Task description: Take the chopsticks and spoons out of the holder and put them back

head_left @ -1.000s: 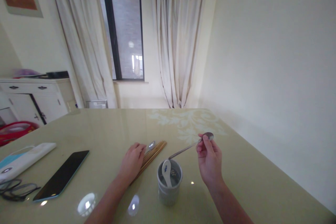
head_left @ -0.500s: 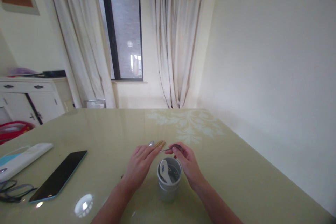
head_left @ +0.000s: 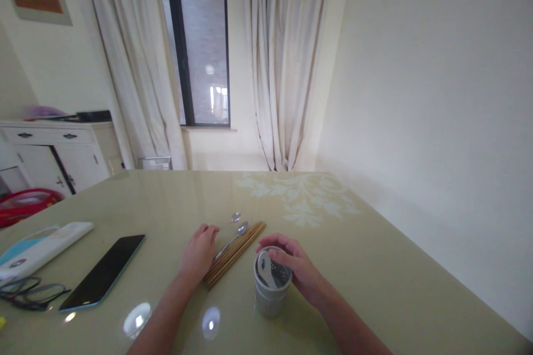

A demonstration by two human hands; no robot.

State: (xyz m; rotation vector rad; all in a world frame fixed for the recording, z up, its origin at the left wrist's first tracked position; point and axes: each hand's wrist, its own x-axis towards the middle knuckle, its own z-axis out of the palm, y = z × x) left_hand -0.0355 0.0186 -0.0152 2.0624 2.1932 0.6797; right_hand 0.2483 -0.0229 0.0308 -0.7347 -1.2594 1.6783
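My left hand (head_left: pixel 199 252) is closed in a pinch on the thin handle of a metal spoon (head_left: pixel 236 216) that lies at the table's middle. Right beside it rest a second metal spoon (head_left: pixel 242 228) and a bundle of wooden chopsticks (head_left: pixel 235 255), slanting away from me. My right hand (head_left: pixel 293 260) grips the rim of a grey utensil holder (head_left: pixel 271 302), fingers behind it and thumb over the top edge. Inside the upright holder leans a white ceramic spoon (head_left: pixel 265 269) with a blue mark; perforations show in the holder's bottom.
On the left of the glossy table (head_left: pixel 375 288) lie a dark phone (head_left: pixel 104 272), a white power strip-like device (head_left: pixel 54 247) and folded glasses (head_left: pixel 31 294). A wall (head_left: pixel 437 94) runs along the right edge. A white cabinet (head_left: pixel 75 150) stands behind at left.
My left hand moved left, uncovering the chopsticks and the second spoon. The spoon that was in my right hand is now in my left, and my right hand came down onto the holder's rim.
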